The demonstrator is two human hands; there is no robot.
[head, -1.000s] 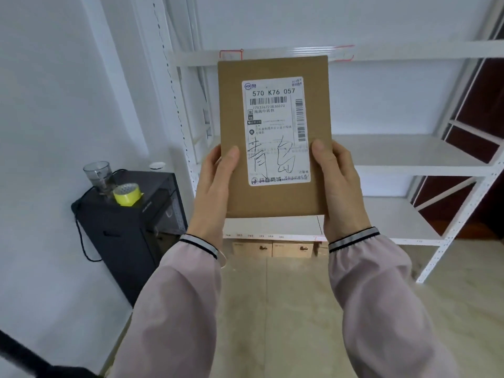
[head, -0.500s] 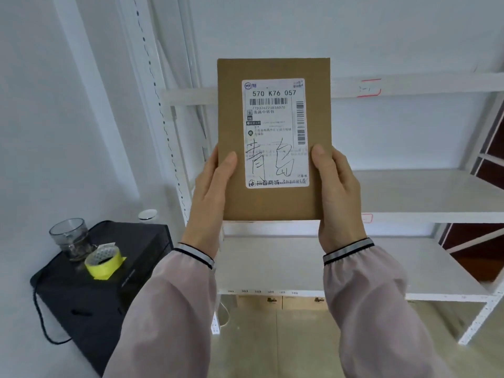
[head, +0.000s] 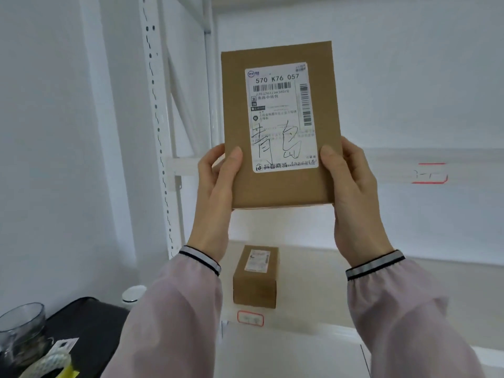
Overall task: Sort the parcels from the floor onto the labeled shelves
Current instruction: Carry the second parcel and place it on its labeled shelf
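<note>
Soft, even, cool-white light fills the frame, with no hard shadows; the source itself lies outside the picture. The white wall and shelves at right wash out almost to blank, so the red-outlined shelf label reads faintly and its writing is blurred. The shipping label on the held parcel is sharp in its large print, mushy in its small. The smaller box below is softer. The upright post bows with wide-angle distortion, and the glass at lower left smears.
</note>
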